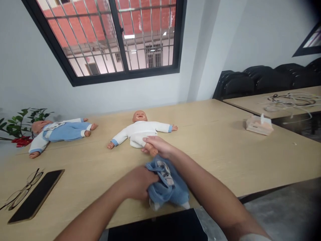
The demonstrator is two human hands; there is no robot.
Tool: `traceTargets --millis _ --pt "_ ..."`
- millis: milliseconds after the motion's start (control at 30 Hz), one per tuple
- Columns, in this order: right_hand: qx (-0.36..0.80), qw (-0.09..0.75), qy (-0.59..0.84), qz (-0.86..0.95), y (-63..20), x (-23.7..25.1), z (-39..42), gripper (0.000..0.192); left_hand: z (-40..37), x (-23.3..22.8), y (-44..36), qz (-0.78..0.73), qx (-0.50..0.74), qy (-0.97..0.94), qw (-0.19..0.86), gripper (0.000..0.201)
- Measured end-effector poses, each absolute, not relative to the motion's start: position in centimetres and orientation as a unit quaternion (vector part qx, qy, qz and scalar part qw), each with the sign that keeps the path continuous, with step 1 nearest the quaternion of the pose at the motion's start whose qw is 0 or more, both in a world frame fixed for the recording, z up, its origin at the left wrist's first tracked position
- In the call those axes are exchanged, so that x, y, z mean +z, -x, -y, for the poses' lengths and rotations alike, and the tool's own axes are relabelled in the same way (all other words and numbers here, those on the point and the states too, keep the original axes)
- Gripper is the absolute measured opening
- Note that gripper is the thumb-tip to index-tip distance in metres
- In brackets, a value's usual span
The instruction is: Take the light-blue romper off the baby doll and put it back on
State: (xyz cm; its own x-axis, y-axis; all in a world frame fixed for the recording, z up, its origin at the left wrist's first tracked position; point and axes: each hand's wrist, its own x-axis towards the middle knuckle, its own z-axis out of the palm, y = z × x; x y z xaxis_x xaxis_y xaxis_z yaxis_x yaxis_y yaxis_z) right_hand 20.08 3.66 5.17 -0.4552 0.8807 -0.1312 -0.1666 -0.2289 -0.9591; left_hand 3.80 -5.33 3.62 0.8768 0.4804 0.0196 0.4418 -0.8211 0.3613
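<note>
A baby doll point(142, 129) in a white long-sleeved top with blue cuffs lies on its back on the table, head toward the window. My right hand point(160, 146) is closed around the doll's lower leg, whose bare foot points toward me. Nearer the table's front edge, my left hand point(141, 182) grips the bunched opening of blue doll overalls point(173, 187) with a patterned strip on the front. Its fingertips are tucked inside the cloth and partly hidden. The overalls lie just below the doll's foot, white cuffs toward me.
A second doll point(66, 131) in blue and white lies at the left near a potted plant point(18, 124). Eyeglasses point(23, 190) and a black phone point(37, 195) rest at front left. A tissue box point(259, 125) stands at right; cables point(288, 100) cover another table.
</note>
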Motion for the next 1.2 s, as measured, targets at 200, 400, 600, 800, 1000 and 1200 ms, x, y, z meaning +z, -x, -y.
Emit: traceTargets --millis 200,400,600,800,1000,1200 --pt "0.736 0.327 0.308 0.506 -21.5 4.9 -3.9 0.060 1.9 5.6 -1.1 -0.335 0.186 -0.909 0.163 0.013" --pt "0.745 0.310 0.240 0.540 -22.5 5.5 -4.1 0.058 0.8 4.7 0.3 -0.341 0.317 -0.879 0.103 0.036" --pt "0.659 0.429 0.362 0.501 -21.3 5.8 -3.9 0.079 0.4 3.6 0.2 -0.309 0.480 -0.821 0.020 0.024" --pt "0.575 0.487 0.396 0.524 -19.1 5.4 -2.8 0.095 0.5 3.2 0.0 -0.387 0.579 -0.715 0.066 0.021" --pt "0.540 0.488 0.438 0.528 -19.6 5.2 -3.7 0.098 0.3 3.1 -0.8 -0.441 0.605 -0.631 0.203 0.016" --pt "0.562 0.525 0.415 0.486 -19.2 4.4 -4.1 0.087 0.2 3.5 -0.6 -0.400 0.618 -0.667 0.116 0.014"
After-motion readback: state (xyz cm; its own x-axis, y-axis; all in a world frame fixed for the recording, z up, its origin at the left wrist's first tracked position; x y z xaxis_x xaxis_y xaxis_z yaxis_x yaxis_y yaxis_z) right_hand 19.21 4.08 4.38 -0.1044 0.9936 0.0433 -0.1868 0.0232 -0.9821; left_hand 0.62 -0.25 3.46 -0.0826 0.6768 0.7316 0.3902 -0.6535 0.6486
